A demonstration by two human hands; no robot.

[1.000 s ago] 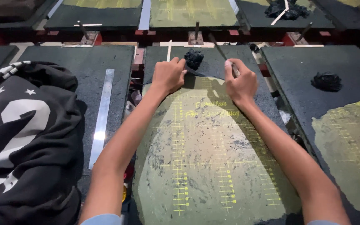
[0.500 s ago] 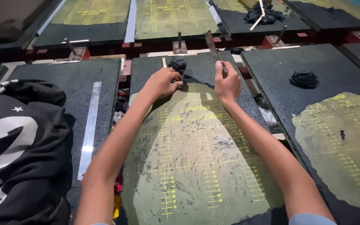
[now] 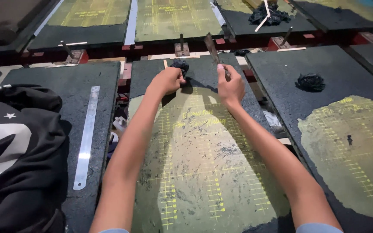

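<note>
Right hand (image 3: 231, 86) clamped on flat scraper blade (image 3: 214, 52), blade tilted up over far end of grid-marked board (image 3: 203, 164). Left hand (image 3: 168, 80) curled shut on board, touching black rag (image 3: 180, 66). Steel ruler (image 3: 87, 136) on left board, black garment (image 3: 14, 151) beside. Second rag (image 3: 310, 82) on right board.

Shiny metal ruler (image 3: 86, 137), rough matt platen (image 3: 203, 172)
</note>
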